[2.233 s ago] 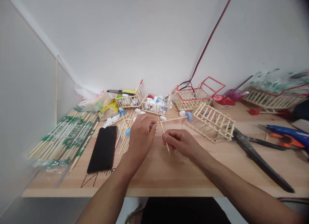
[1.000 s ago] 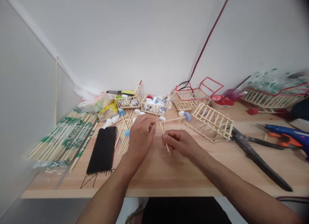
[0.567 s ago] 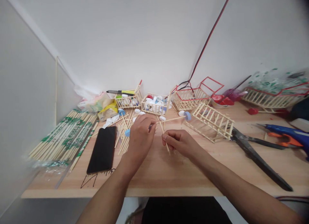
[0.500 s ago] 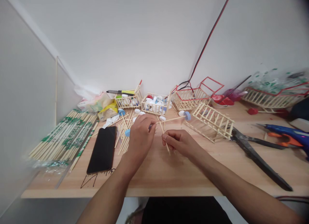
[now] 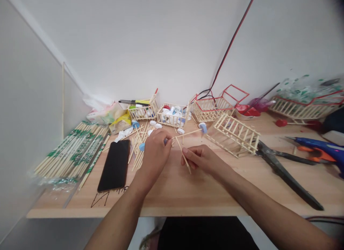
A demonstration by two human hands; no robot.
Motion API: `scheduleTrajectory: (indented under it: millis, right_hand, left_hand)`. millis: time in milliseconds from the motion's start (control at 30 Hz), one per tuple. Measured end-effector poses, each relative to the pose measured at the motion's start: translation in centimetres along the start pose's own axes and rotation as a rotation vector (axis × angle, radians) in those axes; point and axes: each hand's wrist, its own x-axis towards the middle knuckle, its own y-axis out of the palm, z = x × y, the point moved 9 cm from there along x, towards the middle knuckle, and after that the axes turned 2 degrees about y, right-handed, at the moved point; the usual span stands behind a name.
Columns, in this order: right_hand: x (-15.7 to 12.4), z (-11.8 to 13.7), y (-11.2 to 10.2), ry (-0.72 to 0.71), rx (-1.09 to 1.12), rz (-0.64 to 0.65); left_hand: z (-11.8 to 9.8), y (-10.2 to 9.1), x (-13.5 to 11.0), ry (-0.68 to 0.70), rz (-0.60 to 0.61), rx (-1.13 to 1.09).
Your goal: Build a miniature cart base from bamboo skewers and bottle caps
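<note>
Two sticks cross here, seemingly not yet fixed together. Nearest, the right hand (image 5: 204, 158), closed in a pinch, holds a short stick (image 5: 185, 159) slanting toward the left hand (image 5: 154, 153), which pinches a longer stick (image 5: 188, 132) tipped with a blue cap (image 5: 203, 127). Beyond the right hand, a finished slatted frame (image 5: 236, 134) lies on the desk (image 5: 188, 196).

Your wooden worktop (image 5: 188, 192) carries a black phone (image 5: 114, 165) front-left, wrapped chopsticks (image 5: 70, 153) along the left edge, stick baskets (image 5: 173, 115) at the back edge, and scissors (image 5: 285, 171) and a glue gun (image 5: 319, 147) on the right.
</note>
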Motion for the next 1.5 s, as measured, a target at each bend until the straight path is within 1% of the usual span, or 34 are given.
scheduleTrajectory:
  millis: [167,433,667,867,967,1067,1200,1367,1500]
  right_hand:
    - [-0.1,-0.1,0.0,0.004,-0.014,0.023]
    - [-0.4,0.1,-0.5,0.011,-0.014,0.006]
    - [-0.4,-0.7,-0.4,0.050,0.010,0.017]
    - [-0.1,-1.5,-0.5,0.062,0.002,0.038]
    - [0.0,-2.0,-0.8,0.095,0.000,0.027]
    - [0.0,-2.4,-1.0,0.126,-0.005,0.006]
    - [0.0,-2.4,-0.8,0.107,-0.024,0.011]
    - [0.1,-2.8,-0.9,0.127,-0.030,0.002]
    - [0.2,-2.9,-0.7,0.127,-0.045,0.018]
  left_hand:
    - [0.3,0.5,-0.1,-0.023,0.026,-0.005]
    - [1.3,1.2,-0.1,-0.084,0.068,0.008]
    - [1.8,1.9,-0.1,-0.102,0.119,0.015]
    - [2.5,2.7,-0.1,-0.144,0.189,0.069]
    - [2.8,3.0,-0.2,-0.161,0.217,0.089]
    - [3.0,3.3,-0.2,-0.163,0.235,0.097]
    - [3.3,3.7,-0.3,-0.168,0.250,0.099]
    - [3.5,3.9,-0.4,-0.173,0.266,0.114]
    - [3.3,4.1,-0.6,-0.165,0.279,0.130]
